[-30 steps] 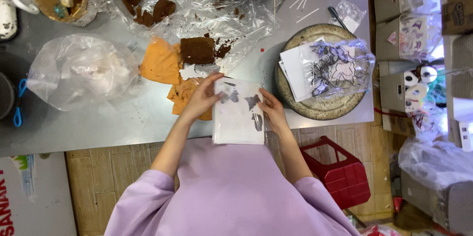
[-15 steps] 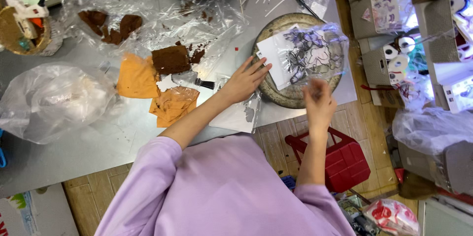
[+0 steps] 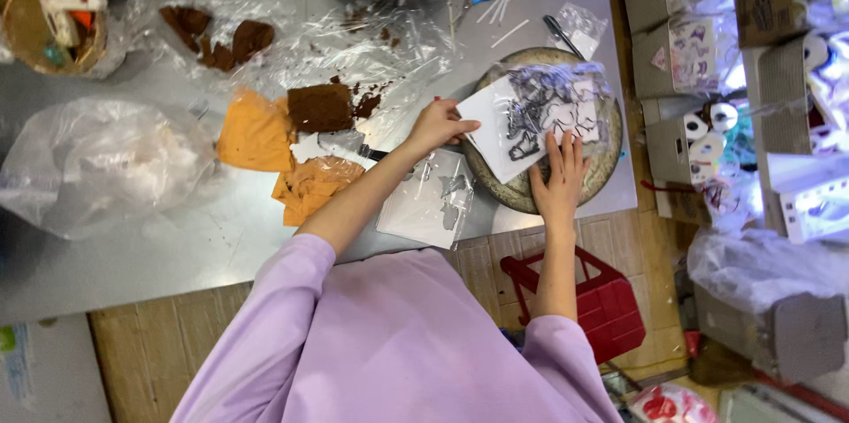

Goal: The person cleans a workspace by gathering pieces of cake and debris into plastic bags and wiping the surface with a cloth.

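Both hands meet at the round tray [image 3: 495,189], right of the frame's centre, where a clear packet of black-and-white cut-outs [image 3: 544,114] lies on top. The packet sits just above the right hand [image 3: 559,177] and to the right of the left hand [image 3: 439,125]; its long axis runs from lower left to upper right across the tray. The left hand pinches the packet's white left corner, fingers closed on the edge. The right hand lies flat, fingers spread and unclenched, pressing on the packet's lower edge and the tray beneath; it grips nothing. Both hands touch the packet, so neither is clearly nearer.

Just left of the tray, under the left forearm, a second flat clear sleeve [image 3: 429,202] with a small dark shape inside rests on the grey surface [image 3: 177,255]. Further left lie orange felt pieces [image 3: 256,129], a brown felt square [image 3: 318,107] and a crumpled clear bag [image 3: 93,162] whose contents I cannot make out.
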